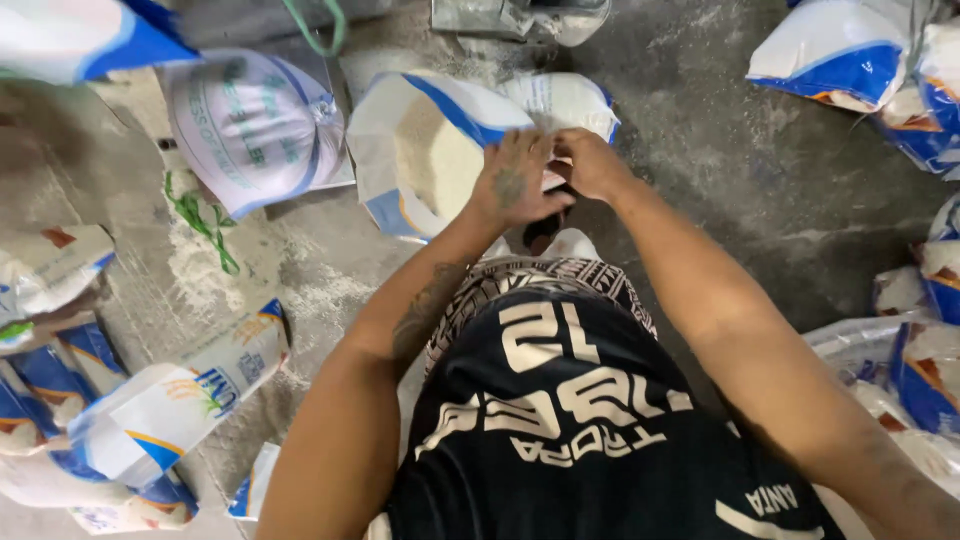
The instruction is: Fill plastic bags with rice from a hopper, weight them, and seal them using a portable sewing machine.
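- Both hands make the grip at the mouth of an open white-and-blue sack [420,150]: the left hand [512,185] has its fingers closed on the sack's rim, and the right hand [592,165] is pinched shut on the same edge just beside it, knuckles touching.
- That sack stands on the concrete floor [720,170] right in front of the person, its mouth still wide enough to show pale grain inside; judging by this, filling looks done and closing has only begun.
- A tied-off sack [250,125] lies just left of it, and a green cord [205,220] lies loose on the floor nearby.
- Forearms reach forward and converge, wrists bent down toward the rim.
- Other filled bags [160,405] lie around.
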